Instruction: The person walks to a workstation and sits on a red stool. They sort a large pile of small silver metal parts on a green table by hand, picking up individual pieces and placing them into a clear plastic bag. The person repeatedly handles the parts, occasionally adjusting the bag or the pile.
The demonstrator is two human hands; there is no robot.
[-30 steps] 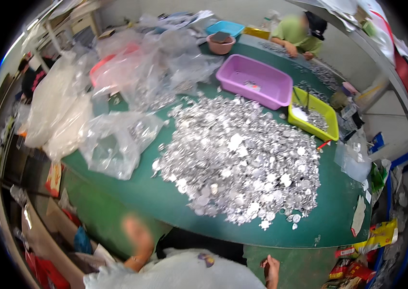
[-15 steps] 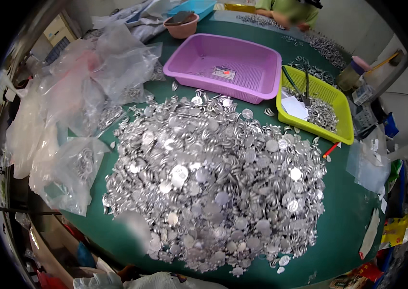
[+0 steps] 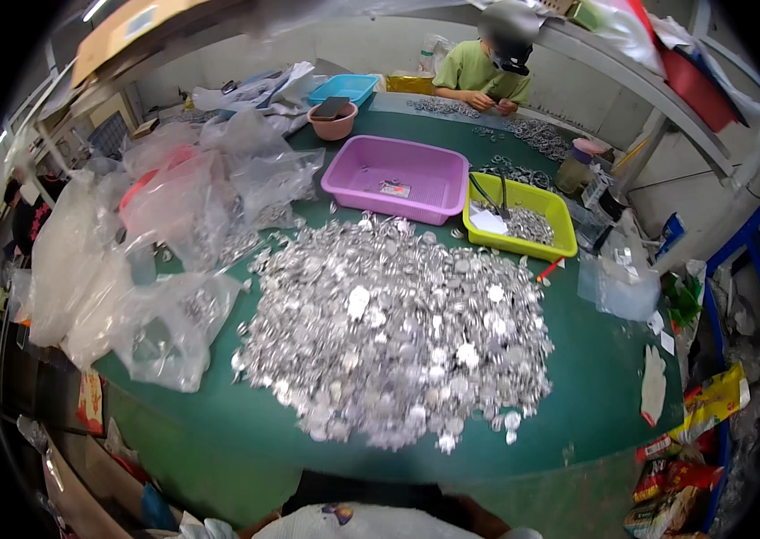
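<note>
A broad heap of shiny silver metal pieces (image 3: 398, 332), many round and flat like coins or medallions, covers the middle of the green table (image 3: 191, 409). Both my hands are down at the bottom rim of the picture, away from the heap. A white glove appears to cover my left hand (image 3: 209, 528), beside my lap. Only a pale sliver of my right hand (image 3: 522, 534) shows at the lower edge. The fingers of both are cut off or hidden, so what they hold cannot be seen.
Beyond the heap stand a purple basket (image 3: 357, 191) and a yellow-green basket (image 3: 562, 225) with metal parts and pliers. Clear plastic bags (image 3: 173, 328) crowd the left side. A white glove (image 3: 653, 386) lies far right. Another person (image 3: 465, 72) sits across the table.
My view has tilted up and back, so the heap looks smaller and the shelf above and the person opposite show more fully. A blurred pale shape at the heap's near left is gone.
</note>
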